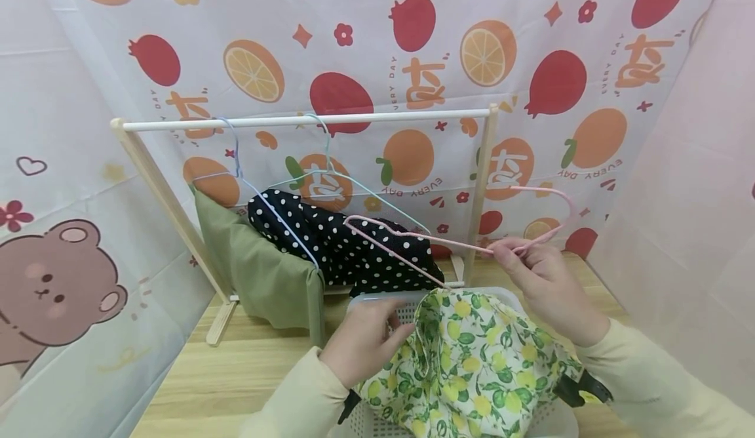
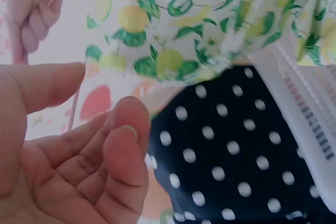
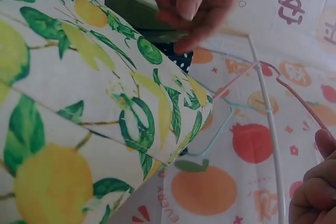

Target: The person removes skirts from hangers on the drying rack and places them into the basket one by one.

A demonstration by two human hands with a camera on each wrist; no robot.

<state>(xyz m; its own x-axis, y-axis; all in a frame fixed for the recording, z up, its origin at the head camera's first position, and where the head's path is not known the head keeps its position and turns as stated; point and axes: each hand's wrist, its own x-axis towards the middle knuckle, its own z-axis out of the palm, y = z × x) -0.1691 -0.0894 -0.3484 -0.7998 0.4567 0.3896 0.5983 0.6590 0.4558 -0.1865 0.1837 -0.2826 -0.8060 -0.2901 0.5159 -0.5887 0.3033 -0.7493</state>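
Observation:
My right hand (image 1: 554, 284) pinches a pink clothes hanger (image 1: 569, 208) near the base of its hook. One end of that hanger goes into a white garment with a lemon print (image 1: 474, 359), which lies over a white basket (image 1: 557, 423). Over the garment's left side is my left hand (image 1: 367, 336), its fingers loosely bent. In the left wrist view a gap shows between thumb and fingertips (image 2: 123, 145), with nothing held. The hanger's lower part is hidden inside the lemon cloth.
Behind the basket stands a wooden rack with a white rod (image 1: 389, 118). From it hang a blue hanger (image 1: 283, 218) with an olive green garment (image 1: 253, 280) and a mint hanger (image 1: 377, 197) with a black polka-dot garment (image 1: 330, 248). Printed curtains (image 1: 366, 18) surround the wooden table (image 1: 194, 385).

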